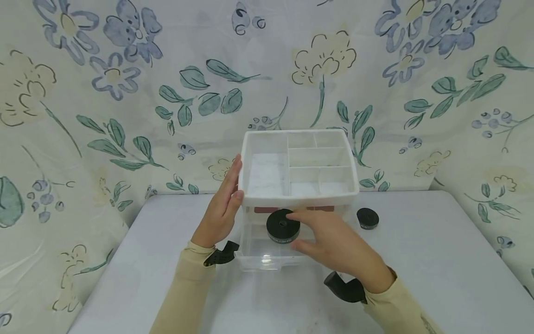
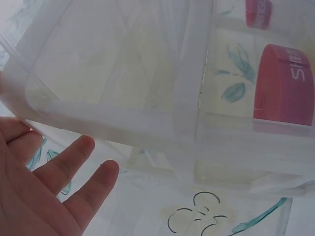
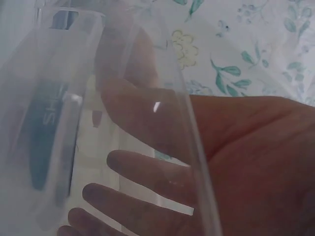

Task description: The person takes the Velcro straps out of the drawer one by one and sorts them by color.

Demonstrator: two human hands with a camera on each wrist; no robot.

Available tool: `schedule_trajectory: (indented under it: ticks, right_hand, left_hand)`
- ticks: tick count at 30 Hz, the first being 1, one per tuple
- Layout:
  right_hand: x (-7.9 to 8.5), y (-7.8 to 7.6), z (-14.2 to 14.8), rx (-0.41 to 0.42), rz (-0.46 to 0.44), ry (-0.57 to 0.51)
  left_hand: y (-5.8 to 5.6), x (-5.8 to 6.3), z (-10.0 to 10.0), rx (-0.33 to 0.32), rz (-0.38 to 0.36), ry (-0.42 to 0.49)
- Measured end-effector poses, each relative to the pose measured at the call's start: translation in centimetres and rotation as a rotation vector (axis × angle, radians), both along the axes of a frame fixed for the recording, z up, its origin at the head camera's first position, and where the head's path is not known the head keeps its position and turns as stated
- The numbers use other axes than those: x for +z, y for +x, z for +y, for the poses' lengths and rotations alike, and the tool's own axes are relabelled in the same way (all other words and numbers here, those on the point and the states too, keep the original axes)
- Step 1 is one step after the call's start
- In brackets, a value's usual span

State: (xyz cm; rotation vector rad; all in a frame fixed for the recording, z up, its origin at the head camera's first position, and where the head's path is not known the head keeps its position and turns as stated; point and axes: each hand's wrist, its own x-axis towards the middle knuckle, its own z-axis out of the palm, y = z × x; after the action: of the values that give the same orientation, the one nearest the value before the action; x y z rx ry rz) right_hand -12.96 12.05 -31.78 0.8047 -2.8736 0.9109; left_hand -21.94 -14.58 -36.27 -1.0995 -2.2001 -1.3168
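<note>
A white organizer box (image 1: 267, 202) has a divided tray on top and a clear drawer (image 1: 254, 265) pulled out below. Inside the drawer lies a flat black roll (image 1: 281, 227), with pale lettering on its side. My right hand (image 1: 338, 241) reaches over the drawer, index finger and thumb spread at the roll's right edge. Seen through the clear wall in the right wrist view, its fingers (image 3: 142, 172) are loosely extended beside the roll (image 3: 44, 132). With straight fingers, my left hand (image 1: 221, 208) rests along the box's left side; the left wrist view shows its fingertips near the box edge.
A second black roll (image 1: 368, 218) is on the white table (image 1: 417, 260) right of the box. Red rolls (image 2: 283, 86) with white lettering show through the box in the left wrist view. A flower-patterned cloth (image 1: 267, 55) hangs behind the table.
</note>
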Motion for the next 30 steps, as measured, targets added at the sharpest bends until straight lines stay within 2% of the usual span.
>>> schedule_trajectory:
  ticks: [8,19,25,30]
  right_hand:
    - [0.2,-0.7,-0.7,0.067,-0.072,0.069]
    - [0.2,-1.9,-0.5,0.207,-0.112,0.083]
    - [0.2,-2.2,-0.6,0.209,-0.175,0.119]
    - [0.1,-2.4,-0.6,0.202,-0.138,0.130]
  left_hand:
    - [0.1,0.1,0.1,0.006,-0.003,-0.002]
    - [0.1,-0.1,0.1,0.014,-0.005,-0.004]
    - [0.1,-0.1,0.1,0.018,0.001,-0.008]
    - [0.1,0.0,0.2,0.019,-0.002,-0.007]
